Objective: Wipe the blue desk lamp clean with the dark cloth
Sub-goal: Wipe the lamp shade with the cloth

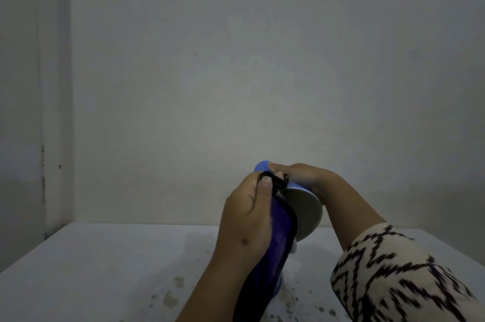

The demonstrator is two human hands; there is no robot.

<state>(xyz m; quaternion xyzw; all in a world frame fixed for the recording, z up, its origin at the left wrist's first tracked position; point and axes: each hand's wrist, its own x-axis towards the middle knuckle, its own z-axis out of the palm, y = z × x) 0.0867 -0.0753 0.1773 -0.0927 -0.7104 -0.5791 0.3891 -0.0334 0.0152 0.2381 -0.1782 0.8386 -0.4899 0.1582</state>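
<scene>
From the head camera I see my left hand (248, 212) closed on the dark cloth (273, 250), pressing it against the blue desk lamp (262, 165) above the stained white table (105, 269). My right hand (301, 176) is wrapped around the lamp's head, beside its pale round face (305, 212).

left hand (245, 212): grips dark cloth (273, 250) | right hand (301, 176): holds blue lamp (262, 165)
</scene>
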